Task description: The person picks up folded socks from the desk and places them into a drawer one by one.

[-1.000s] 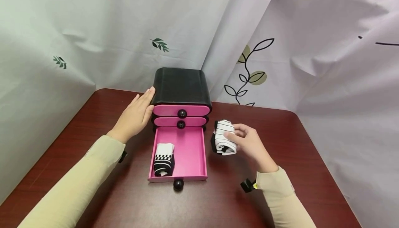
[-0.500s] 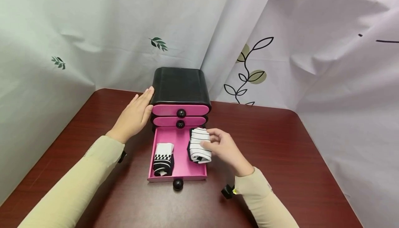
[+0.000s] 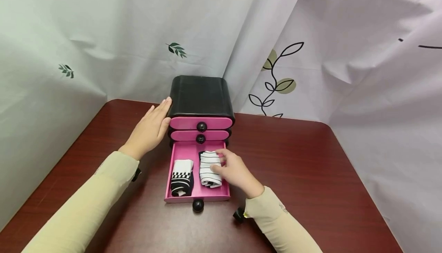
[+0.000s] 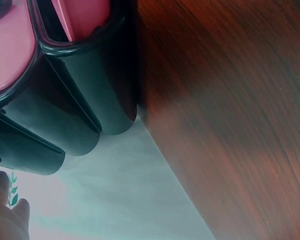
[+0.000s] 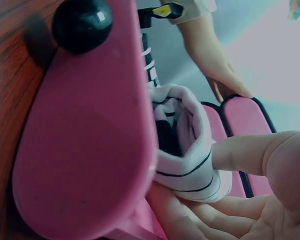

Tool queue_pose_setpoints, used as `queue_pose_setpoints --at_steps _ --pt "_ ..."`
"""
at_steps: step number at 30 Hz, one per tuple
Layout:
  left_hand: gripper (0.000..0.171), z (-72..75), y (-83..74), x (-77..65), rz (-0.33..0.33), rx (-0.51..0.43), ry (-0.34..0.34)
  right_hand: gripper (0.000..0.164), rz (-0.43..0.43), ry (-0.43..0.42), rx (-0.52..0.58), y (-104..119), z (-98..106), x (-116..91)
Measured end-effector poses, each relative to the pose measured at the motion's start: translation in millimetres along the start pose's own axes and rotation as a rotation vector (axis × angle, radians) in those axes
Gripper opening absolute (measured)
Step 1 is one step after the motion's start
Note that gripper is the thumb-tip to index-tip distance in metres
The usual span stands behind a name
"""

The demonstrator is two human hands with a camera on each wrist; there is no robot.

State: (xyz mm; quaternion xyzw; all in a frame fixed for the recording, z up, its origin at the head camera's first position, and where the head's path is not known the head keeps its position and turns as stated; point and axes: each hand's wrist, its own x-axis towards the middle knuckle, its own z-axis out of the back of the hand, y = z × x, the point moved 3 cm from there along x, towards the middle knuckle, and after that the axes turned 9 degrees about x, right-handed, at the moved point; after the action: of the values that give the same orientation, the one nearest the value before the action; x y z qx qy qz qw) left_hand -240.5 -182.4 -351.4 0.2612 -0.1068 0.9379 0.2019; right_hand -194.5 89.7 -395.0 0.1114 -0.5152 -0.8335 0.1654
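Observation:
A rolled white sock pair with thin black stripes [image 3: 209, 170] is in the right half of the pulled-out pink drawer [image 3: 197, 153]. My right hand [image 3: 235, 170] grips it, thumb on top and fingers along its right side; the right wrist view shows the striped roll [image 5: 190, 172] just behind the drawer front [image 5: 85, 135]. In the drawer's left half lies another rolled sock pair, white and black with a checkered band [image 3: 182, 178]. My left hand [image 3: 148, 130] rests with straight fingers against the left side of the black drawer unit [image 3: 202, 95].
Above the pulled-out drawer are two closed pink drawers [image 3: 183, 122] with round black knobs. Another black knob [image 3: 198, 205] sticks out from the open drawer's front. The unit stands on a dark red wooden table [image 3: 283, 161], with a white patterned curtain [image 3: 138, 34] behind it.
My right hand has carried the striped sock pair leftward from beside the unit, over the drawer's right edge and down into the drawer. The left hand has stayed in place.

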Motion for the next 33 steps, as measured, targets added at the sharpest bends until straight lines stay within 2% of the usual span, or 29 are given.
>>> queue_pose_setpoints --at_steps 6,12,16,21,28,33 --pt "0.056 -0.2 -0.2 0.5 -0.003 0.002 -0.004 0.045 0.006 -0.016 -0.133 -1 -5 2" --pt "0.056 -0.2 -0.5 0.6 -0.003 0.002 -0.003 0.045 0.092 -0.068 -0.306 4 -7 0" --pt "0.056 0.1 -0.8 0.7 -0.002 0.003 -0.004 0.035 0.145 -0.121 -0.464 7 -6 -2" --pt "0.056 -0.7 -0.3 1.6 -0.002 0.003 -0.007 0.018 0.151 -0.185 -0.602 8 -2 -7" --pt "0.056 -0.7 0.1 1.0 0.002 -0.002 -0.009 0.015 0.182 -0.211 -0.617 9 2 -12" --pt "0.056 -1.7 0.9 1.1 -0.001 -0.001 -0.008 0.012 0.219 -0.201 -0.544 14 2 -20"
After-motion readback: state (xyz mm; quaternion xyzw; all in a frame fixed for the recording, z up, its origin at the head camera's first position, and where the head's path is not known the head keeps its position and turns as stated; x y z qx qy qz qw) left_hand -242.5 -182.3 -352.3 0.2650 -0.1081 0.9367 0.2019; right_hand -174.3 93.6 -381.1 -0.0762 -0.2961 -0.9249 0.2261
